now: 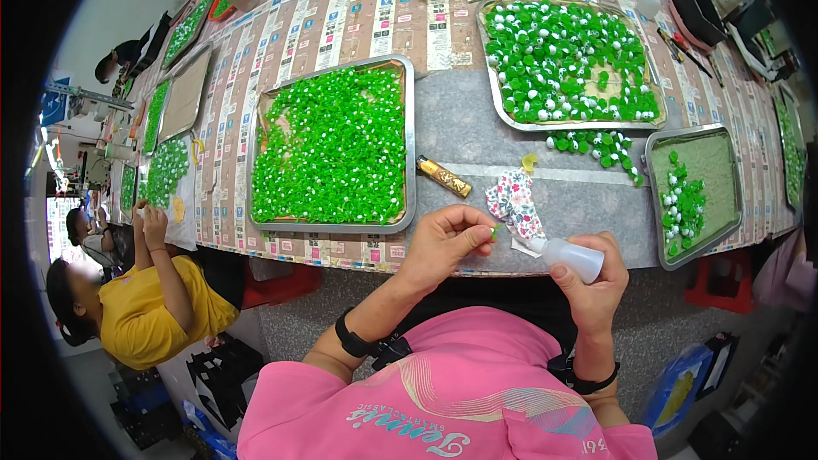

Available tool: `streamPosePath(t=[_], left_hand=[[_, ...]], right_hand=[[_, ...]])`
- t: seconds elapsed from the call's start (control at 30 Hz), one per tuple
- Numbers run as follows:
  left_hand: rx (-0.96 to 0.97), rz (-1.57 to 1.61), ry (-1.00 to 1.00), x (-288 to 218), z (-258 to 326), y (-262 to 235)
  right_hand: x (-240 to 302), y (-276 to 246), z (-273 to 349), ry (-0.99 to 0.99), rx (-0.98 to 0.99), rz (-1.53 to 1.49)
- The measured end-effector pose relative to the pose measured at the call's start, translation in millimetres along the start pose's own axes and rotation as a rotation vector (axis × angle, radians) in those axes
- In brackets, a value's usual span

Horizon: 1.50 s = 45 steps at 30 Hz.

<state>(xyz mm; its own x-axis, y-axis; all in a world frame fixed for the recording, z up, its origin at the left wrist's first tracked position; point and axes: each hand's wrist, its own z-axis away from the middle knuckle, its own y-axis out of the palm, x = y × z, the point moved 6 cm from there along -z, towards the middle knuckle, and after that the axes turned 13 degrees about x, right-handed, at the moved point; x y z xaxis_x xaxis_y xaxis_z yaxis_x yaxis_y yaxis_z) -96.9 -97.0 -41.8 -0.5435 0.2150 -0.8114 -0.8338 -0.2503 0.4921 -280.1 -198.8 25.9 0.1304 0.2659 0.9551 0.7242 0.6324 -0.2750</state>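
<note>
My left hand is closed, pinching a small green plastic piece between thumb and fingertips. My right hand wraps round a translucent white squeeze bottle, which lies tilted with its narrow end toward the left hand. Just beyond both hands a floral cloth rests on the grey table cover. Left of the cloth is a gold and dark cylinder. A large metal tray of small green pieces with white dots stands at the left.
A second tray at the far right holds green pieces with white balls, some spilled before it. A smaller tray stands right of them. A person in a yellow shirt works at the left. Red stools stand below the table edge.
</note>
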Motion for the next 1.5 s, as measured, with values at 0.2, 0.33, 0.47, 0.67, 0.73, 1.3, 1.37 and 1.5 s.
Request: streamPosePath(t=[0.2,0.33,0.47,0.67,0.73,1.3,1.37,1.5], left_hand=[[0.001,-0.011,0.007,-1,0,0],[0.001,-0.011,0.005,1,-1,-2],[0.001,-0.030,-0.003,-1,0,0],[-0.005,-0.037,-0.010,-2,0,0],[-0.006,-0.041,-0.014,-1,-1,-1],[-0.027,-0.037,0.027,-1,1,-3],[-0.021,-0.031,0.033,-1,1,-3],[-0.011,-0.043,0.038,-2,1,-2]], right_hand=[[3,3,-1,0.019,0.021,-0.007],[2,4,-2,0.030,0.025,-0.011],[1,5,-3,0.030,0.044,-0.009],[-6,1,0,0.066,-0.007,-0.076],[-10,-3,0,0.088,-0.051,-0.114],[-31,-13,-38,0.032,-0.094,0.118],[-23,-27,-44,-0.039,-0.131,0.314],[-20,-43,-72,-0.150,-0.178,0.633]])
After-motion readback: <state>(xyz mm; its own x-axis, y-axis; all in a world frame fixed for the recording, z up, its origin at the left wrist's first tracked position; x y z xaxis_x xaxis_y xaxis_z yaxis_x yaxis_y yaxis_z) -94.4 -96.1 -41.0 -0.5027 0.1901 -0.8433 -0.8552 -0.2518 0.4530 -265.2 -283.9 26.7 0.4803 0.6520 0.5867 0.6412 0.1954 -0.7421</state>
